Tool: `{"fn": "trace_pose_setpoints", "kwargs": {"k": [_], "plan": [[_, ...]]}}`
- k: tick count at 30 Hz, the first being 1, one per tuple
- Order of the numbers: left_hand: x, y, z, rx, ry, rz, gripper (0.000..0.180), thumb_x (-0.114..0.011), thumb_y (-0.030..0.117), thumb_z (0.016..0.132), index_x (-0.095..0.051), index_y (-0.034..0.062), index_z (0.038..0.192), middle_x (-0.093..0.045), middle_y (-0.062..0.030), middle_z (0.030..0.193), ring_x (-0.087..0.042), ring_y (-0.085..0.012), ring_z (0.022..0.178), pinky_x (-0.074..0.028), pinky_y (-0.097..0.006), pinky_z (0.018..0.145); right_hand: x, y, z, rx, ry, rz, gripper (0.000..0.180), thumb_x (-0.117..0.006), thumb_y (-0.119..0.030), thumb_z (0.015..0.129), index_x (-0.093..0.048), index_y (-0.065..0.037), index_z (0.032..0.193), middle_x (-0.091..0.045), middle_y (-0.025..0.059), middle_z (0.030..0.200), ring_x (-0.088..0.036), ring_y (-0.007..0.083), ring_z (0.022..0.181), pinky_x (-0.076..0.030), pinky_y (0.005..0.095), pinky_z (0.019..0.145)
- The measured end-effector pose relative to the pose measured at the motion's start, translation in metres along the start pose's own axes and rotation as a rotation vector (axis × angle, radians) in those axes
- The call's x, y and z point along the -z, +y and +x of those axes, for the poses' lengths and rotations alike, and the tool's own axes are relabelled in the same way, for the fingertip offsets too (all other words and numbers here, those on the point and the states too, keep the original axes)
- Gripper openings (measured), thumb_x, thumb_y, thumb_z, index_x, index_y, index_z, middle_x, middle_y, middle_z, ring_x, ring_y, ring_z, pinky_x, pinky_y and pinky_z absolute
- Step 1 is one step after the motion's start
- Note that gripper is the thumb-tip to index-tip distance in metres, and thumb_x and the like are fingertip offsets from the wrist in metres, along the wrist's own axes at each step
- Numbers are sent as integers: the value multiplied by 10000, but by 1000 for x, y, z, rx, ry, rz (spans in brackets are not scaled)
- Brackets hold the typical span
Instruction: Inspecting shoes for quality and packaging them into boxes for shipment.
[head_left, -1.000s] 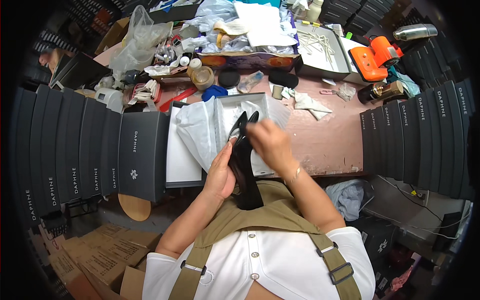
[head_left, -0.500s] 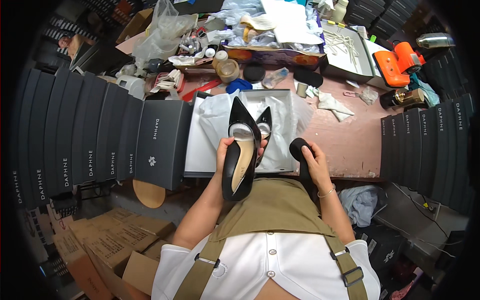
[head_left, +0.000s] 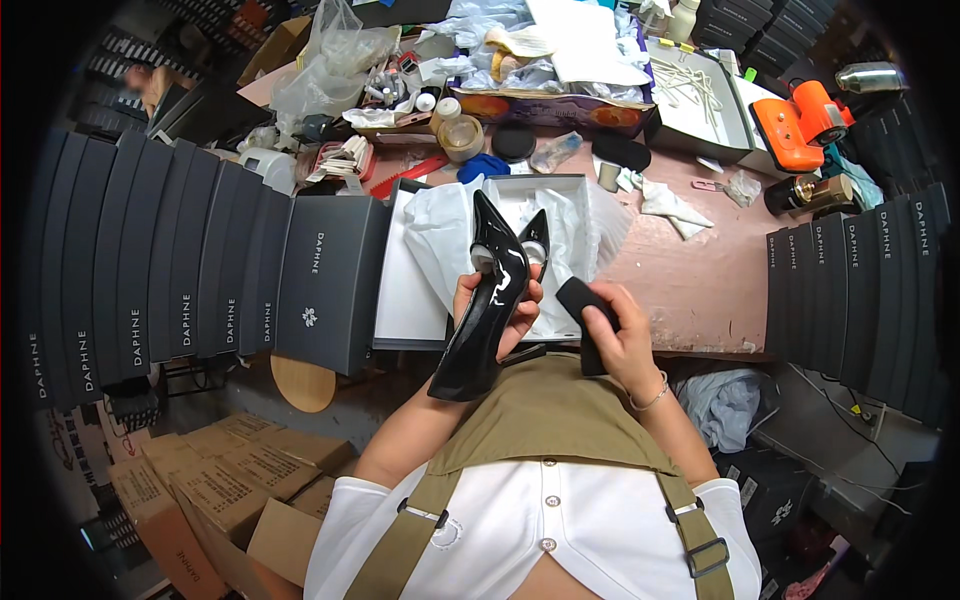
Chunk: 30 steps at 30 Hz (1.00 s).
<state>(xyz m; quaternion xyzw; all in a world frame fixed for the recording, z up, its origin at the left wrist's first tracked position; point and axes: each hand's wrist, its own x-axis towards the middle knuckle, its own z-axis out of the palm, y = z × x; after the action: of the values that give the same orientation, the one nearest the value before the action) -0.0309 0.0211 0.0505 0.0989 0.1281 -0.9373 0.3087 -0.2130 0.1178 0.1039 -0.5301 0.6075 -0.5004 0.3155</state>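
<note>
My left hand [head_left: 519,318] is closed around a pair of glossy black pointed pumps above the open shoebox [head_left: 404,305]. The nearer pump [head_left: 507,268] is turned on its side, its toe pointing away from me and white padding in the toe opening. Behind it the other pump [head_left: 537,229] is partly hidden. In my right hand [head_left: 625,340], just to the right of the shoes and apart from them, is a flat black pad [head_left: 580,305], pinched between thumb and fingers. White tissue paper [head_left: 437,222] lines the box.
Dark shoeboxes stand in rows at the left [head_left: 215,260] and right [head_left: 845,270]. Across the back are a carton of plastic bags [head_left: 560,108], a jar [head_left: 460,138], a tray of white sticks [head_left: 695,90] and an orange device [head_left: 785,135]. Brown cartons [head_left: 225,470] lie low at the left.
The nearer pump has rolled from showing its beige insole to showing its glossy side. My right hand has turned and moved slightly left, bringing the black pad closer to the shoes.
</note>
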Motion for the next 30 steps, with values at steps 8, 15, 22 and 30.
{"fn": "trace_pose_setpoints", "kwargs": {"k": [8,15,22,30], "plan": [[8,-8,-22,-89,274,459,473,-663,305,866,-545,-22,1186,-629,-114,1047,-652,-186,860,-566,-286,722,-35,-44,-11,517,-373,-232,184,-678,-157,777,-506,-94,761,-438,52,689,-533,220,605,-441,354,523],[18,-16,-32,-185,339,685,296,-639,182,878,-578,0,1103,-666,-116,916,-664,-184,763,-570,-291,683,-35,-8,49,463,-49,-519,87,-649,-87,764,-577,-96,812,-502,83,702,-560,266,619,-444,378,534],[-9,-16,-28,-106,188,633,612,-719,236,825,-428,52,1331,-638,-126,1011,-684,-208,847,-607,-293,702,1,14,61,1,138,-61,160,-638,-135,880,-618,-2,966,-628,119,836,-611,198,737,-479,287,667],[15,-20,-15,31,185,540,536,-696,222,849,-461,25,1289,-634,-129,1047,-681,-218,871,-611,-298,727,-28,30,81,-186,38,295,280,-609,-236,922,-598,6,1062,-636,81,856,-581,129,788,-466,277,712]]}}
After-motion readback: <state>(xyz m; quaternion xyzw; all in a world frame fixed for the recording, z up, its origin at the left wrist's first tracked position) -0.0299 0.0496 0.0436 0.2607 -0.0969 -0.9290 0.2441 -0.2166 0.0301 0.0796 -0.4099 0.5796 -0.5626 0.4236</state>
